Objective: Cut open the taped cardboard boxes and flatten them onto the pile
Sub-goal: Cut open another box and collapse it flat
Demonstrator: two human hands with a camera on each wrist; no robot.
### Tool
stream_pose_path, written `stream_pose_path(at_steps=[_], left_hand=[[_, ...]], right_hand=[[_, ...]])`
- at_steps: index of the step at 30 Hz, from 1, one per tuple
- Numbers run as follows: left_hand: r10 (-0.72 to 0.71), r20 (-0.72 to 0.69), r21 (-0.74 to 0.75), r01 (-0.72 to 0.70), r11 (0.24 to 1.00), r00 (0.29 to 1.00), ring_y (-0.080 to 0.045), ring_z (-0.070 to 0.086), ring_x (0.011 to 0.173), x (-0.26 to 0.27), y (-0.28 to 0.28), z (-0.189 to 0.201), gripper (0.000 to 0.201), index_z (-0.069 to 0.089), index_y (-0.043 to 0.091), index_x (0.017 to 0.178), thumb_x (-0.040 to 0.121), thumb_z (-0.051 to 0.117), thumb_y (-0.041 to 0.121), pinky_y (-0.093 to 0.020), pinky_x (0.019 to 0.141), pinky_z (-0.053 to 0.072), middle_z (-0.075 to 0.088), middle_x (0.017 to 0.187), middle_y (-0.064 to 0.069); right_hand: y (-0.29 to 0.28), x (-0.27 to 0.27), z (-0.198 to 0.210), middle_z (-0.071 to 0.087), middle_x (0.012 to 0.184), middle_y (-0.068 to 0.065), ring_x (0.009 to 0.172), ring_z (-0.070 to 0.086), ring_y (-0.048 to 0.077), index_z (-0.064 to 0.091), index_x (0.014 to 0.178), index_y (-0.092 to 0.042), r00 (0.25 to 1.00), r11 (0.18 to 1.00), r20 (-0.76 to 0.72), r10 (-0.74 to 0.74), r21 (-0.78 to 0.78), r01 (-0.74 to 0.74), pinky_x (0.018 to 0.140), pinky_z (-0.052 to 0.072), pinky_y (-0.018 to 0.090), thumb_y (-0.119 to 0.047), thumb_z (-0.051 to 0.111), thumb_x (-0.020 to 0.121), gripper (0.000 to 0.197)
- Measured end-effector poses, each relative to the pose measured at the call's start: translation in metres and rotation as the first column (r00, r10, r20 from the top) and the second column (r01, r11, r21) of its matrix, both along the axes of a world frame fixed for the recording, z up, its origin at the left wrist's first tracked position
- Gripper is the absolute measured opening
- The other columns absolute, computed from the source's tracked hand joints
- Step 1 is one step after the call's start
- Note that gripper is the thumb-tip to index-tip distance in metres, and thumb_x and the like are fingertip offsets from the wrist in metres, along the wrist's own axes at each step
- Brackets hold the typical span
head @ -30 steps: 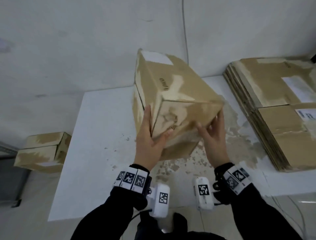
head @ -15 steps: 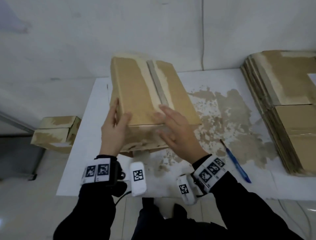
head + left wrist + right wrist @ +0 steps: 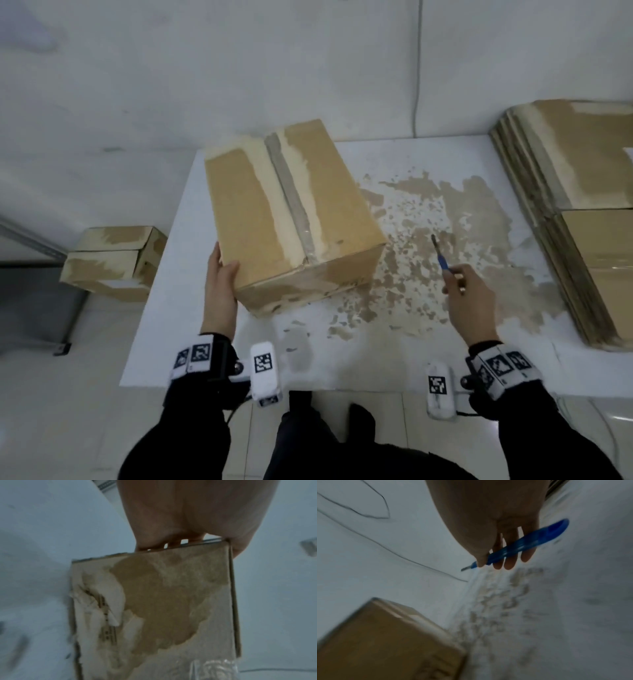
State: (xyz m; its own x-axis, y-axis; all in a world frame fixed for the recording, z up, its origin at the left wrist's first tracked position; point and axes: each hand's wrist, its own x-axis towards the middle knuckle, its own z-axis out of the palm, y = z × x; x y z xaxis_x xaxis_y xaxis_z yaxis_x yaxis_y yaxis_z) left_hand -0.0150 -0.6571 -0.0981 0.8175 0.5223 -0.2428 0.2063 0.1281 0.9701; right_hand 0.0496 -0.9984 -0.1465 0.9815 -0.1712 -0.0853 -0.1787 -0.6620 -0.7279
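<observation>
The taped box sat on the white table, its tape seam running along the top from about 11 o'clock at the wall down to 5 o'clock at the near edge. The left hand steadied the box's near left corner, thumb lying on the top face and fingers flat against the side. The right hand hovered off the box toward 3 o'clock, its grip pinched round the blue knife, blade pointing toward 11 o'clock, roughly parallel to the seam. The seam's near end lay toward 9 o'clock from the blade, so the right hand seemed the one to carry it across. The pile of flattened boxes lay at the table's 3 o'clock edge.
</observation>
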Motion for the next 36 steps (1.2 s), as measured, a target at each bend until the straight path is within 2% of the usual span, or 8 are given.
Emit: stream_pose_path(at_steps=[4,6,10,13,17,25,32,36], left_hand=[[-0.089,-0.054,0.132,0.095,0.987,0.995,-0.011,0.038,0.133,-0.007,0.006,-0.006,0.053,0.024,0.025,0.149,0.1,0.044,0.023,-0.039,0.112,0.033,0.035,0.15,0.004],[-0.15,-0.067,0.346,0.164,0.924,0.986,-0.004,0.023,0.138,-0.002,0.021,0.003,0.064,0.014,0.023,0.151,0.099,0.05,0.025,-0.03,0.114,0.023,0.022,0.155,0.007],[-0.299,-0.08,0.755,0.253,0.605,0.951,-0.006,0.022,0.137,0.039,0.06,0.026,0.063,0.026,0.012,0.148,0.096,0.051,0.037,-0.024,0.113,0.016,0.028,0.149,0.006],[-0.367,-0.225,0.836,0.372,0.404,0.903,-0.021,0.018,0.145,0.082,0.073,0.028,0.06,0.026,0.009,0.148,0.099,0.043,0.039,-0.032,0.118,0.01,0.025,0.156,-0.009],[-0.36,-0.412,0.837,0.504,0.212,0.837,-0.02,-0.005,0.148,0.105,0.078,0.007,0.076,0.009,0.01,0.153,0.094,0.019,0.057,-0.031,0.116,-0.007,0.001,0.161,-0.009],[-0.406,-0.374,0.863,0.473,0.178,0.834,-0.021,-0.009,0.148,0.107,0.081,-0.001,0.084,0.008,0.007,0.153,0.084,0.001,0.055,-0.029,0.115,-0.015,-0.002,0.16,-0.011],[-0.359,-0.377,0.861,0.466,0.204,0.854,-0.021,-0.007,0.148,0.106,0.076,0.006,0.085,0.009,0.008,0.153,0.081,0.002,0.053,-0.029,0.116,-0.011,-0.001,0.16,-0.01],[-0.319,-0.397,0.845,0.478,0.24,0.861,-0.019,-0.008,0.148,0.108,0.072,0.008,0.075,0.004,0.008,0.153,0.089,0.016,0.046,-0.03,0.117,-0.01,-0.002,0.161,-0.009]], right_hand=[[0.071,0.036,0.087,0.055,0.073,0.004,0.054,0.044,0.016,0.05,0.106,-0.016,0.972,0.959,0.017,0.236,0.158,-0.236,0.051,0.034,0.027,-0.027,0.036,0.102,0.019],[0.11,0.055,0.12,0.05,0.074,0.006,0.056,0.042,0.018,0.04,0.114,-0.017,0.924,0.904,-0.065,0.378,0.24,-0.353,0.051,0.034,0.03,-0.026,0.036,0.101,0.016],[0.2,0.099,0.147,0.053,0.088,0.01,0.06,0.051,0.022,0.042,0.117,-0.01,0.807,0.814,-0.128,0.576,0.004,-0.58,0.043,0.042,0.022,-0.015,0.038,0.098,0.02],[0.257,0.127,0.148,0.056,0.104,0.019,0.066,0.049,0.025,0.043,0.126,-0.004,0.796,0.775,-0.129,0.591,-0.184,-0.605,0.051,0.044,0.028,-0.005,0.036,0.096,0.032],[0.292,0.143,0.144,0.053,0.102,0.022,0.071,0.041,0.025,0.044,0.126,0.0,0.792,0.697,-0.193,0.58,-0.386,-0.605,0.065,0.031,0.031,-0.001,0.03,0.097,0.032],[0.313,0.15,0.132,0.055,0.117,0.024,0.107,0.053,0.036,0.042,0.127,0.002,0.805,0.605,-0.209,0.555,-0.563,-0.563,0.076,0.035,0.035,0.0,0.031,0.097,0.032],[0.317,0.144,0.132,0.057,0.114,0.025,0.105,0.053,0.036,0.042,0.13,0.0,0.803,0.603,-0.218,0.554,-0.56,-0.568,0.071,0.029,0.031,0.0,0.031,0.097,0.034],[0.298,0.113,0.139,0.054,0.092,0.019,0.078,0.05,0.031,0.044,0.127,-0.002,0.806,0.622,-0.223,0.548,-0.536,-0.571,0.065,0.032,0.032,-0.001,0.032,0.097,0.032]])
